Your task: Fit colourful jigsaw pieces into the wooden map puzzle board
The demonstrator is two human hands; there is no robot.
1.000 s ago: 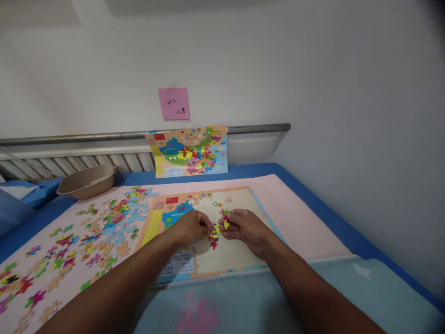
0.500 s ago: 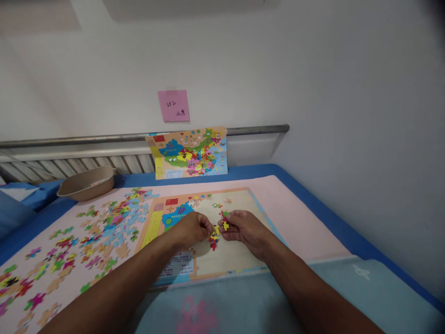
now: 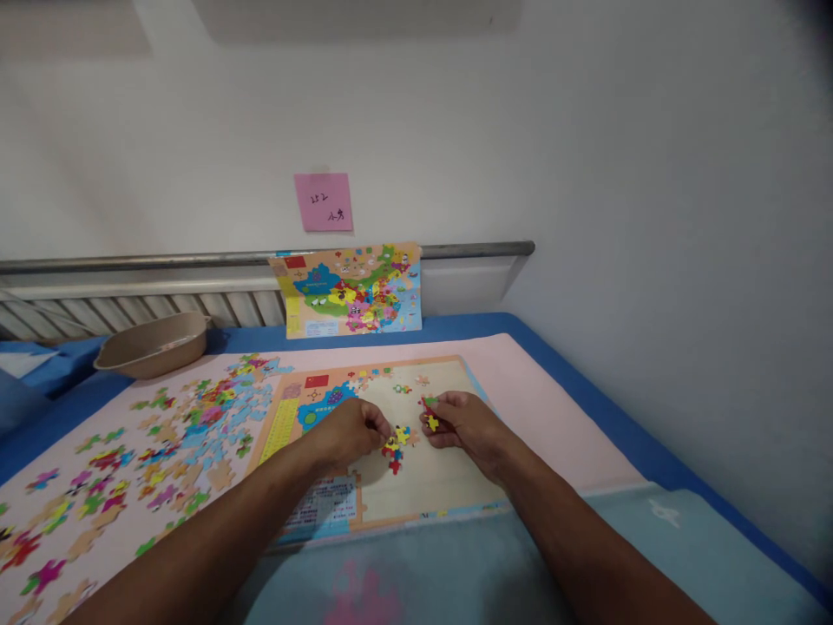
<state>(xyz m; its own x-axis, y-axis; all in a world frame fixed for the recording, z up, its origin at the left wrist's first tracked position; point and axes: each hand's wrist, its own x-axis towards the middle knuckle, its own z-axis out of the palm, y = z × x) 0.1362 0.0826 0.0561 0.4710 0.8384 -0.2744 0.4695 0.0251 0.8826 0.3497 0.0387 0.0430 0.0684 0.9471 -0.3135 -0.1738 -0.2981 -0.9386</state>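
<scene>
My left hand (image 3: 355, 432) is closed over the puzzle board (image 3: 423, 490), thumb and fingertips pinching the edge of a small cluster of joined jigsaw pieces (image 3: 396, 451) in yellow, red and blue. To its right, my right hand (image 3: 459, 423) grips several jigsaw pieces (image 3: 432, 423), coloured yellow, red and green, between thumb and fingers. A gap separates these from the cluster. Filled-in blue map pieces (image 3: 329, 402) and a yellow panel (image 3: 281, 430) cover the board's left side. A few loose pieces (image 3: 403, 389) lie near its top.
Many loose puzzle pieces (image 3: 208, 425) spread over the pink cloth at left. A printed map sheet (image 3: 355, 291) leans against the wall rail (image 3: 482, 250). A tan basin (image 3: 156, 345) stands at the back left. Blue-green fabric (image 3: 468, 564) lies along the board's front edge.
My right hand has drawn to the right with its pieces, widening the gap to the cluster. My left hand stays at the cluster. The whole view has shifted slightly.
</scene>
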